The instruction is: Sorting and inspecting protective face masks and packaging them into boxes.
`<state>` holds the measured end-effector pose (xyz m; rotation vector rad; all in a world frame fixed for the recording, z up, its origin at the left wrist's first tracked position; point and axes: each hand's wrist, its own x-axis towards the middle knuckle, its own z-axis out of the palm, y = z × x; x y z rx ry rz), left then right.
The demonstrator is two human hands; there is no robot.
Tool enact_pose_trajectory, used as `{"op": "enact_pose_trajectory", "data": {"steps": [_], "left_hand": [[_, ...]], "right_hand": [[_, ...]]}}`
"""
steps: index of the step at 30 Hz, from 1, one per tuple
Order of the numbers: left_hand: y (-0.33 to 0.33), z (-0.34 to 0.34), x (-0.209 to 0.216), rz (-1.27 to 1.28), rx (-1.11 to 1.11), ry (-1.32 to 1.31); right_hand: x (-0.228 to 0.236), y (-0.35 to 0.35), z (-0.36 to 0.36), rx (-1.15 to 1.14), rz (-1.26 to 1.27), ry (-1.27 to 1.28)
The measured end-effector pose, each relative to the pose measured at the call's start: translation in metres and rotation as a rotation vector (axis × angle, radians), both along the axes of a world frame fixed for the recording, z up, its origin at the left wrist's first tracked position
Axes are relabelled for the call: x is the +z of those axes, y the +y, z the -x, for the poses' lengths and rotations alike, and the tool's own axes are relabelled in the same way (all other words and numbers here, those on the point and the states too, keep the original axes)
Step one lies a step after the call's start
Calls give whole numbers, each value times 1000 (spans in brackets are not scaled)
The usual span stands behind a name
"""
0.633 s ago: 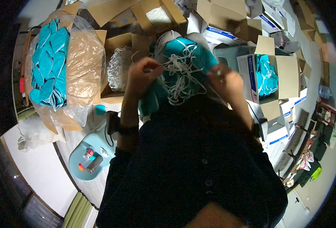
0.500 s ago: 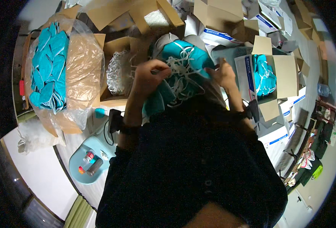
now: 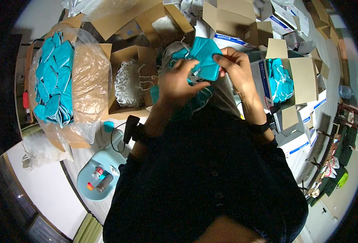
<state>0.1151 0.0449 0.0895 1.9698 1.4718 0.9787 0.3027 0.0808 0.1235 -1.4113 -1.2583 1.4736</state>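
A teal face mask (image 3: 204, 56) is held up over my lap, its right edge pinched between the thumb and fingers of my right hand (image 3: 238, 67). Just left of it is my left hand (image 3: 177, 83), slightly blurred, with thumb and fingers spread apart around a gap. The fingertips come close to the mask's left edge; whether they touch it I cannot tell. A small white piece shows at the mask's lower left. More teal masks with white straps (image 3: 203, 99) lie in my lap, partly hidden by my left hand.
At the left, a plastic-lined carton (image 3: 90, 77) holds a heap of teal masks (image 3: 56, 75). White straps (image 3: 127, 85) fill a brown box beside it. To the right stands a white box (image 3: 260, 83) with masks inside. A blue tub (image 3: 83, 188) holds bottles.
A single mask has been lifted from the pile in my lap and now sits in my right hand. My left hand has shifted right and its fingers have spread.
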Motion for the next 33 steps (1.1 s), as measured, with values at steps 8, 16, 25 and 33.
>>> {"op": "enact_pose_trajectory", "data": {"steps": [8, 16, 25, 33], "left_hand": [[-10, -5, 2, 227, 155, -487], [-12, 3, -3, 270, 182, -575], [-15, 0, 8, 141, 258, -451], [-19, 7, 5, 149, 197, -479]], "right_hand": [[-21, -3, 25, 79, -229, 71], [-35, -30, 36, 103, -527, -357], [-16, -29, 35, 114, -434, -365], [-31, -27, 33, 170, -421, -141]]}}
